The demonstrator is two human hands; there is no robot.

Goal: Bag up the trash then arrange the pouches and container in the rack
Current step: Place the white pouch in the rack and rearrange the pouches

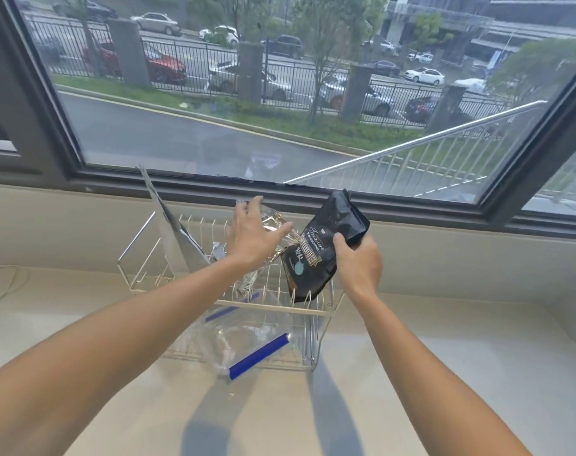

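A white wire rack (pixel 273 309) stands on the pale counter under the window. My right hand (pixel 359 261) grips a black pouch (pixel 319 251) by its right edge, its lower end among the rack's right-hand wires. My left hand (pixel 253 235) hovers with fingers spread over a crinkled gold and silver pouch (pixel 273 222) standing in the rack's middle; whether it touches is unclear. A flat silver pouch (pixel 171 238) leans upright in the rack's left part. A clear zip bag with a blue seal strip (pixel 257 357) lies at the rack's front, partly on the counter.
The window sill and dark frame (pixel 313 192) run just behind the rack. A thin white cable (pixel 7 281) lies on the counter at the far left. The pale counter (pixel 444 373) extends to the right and toward me.
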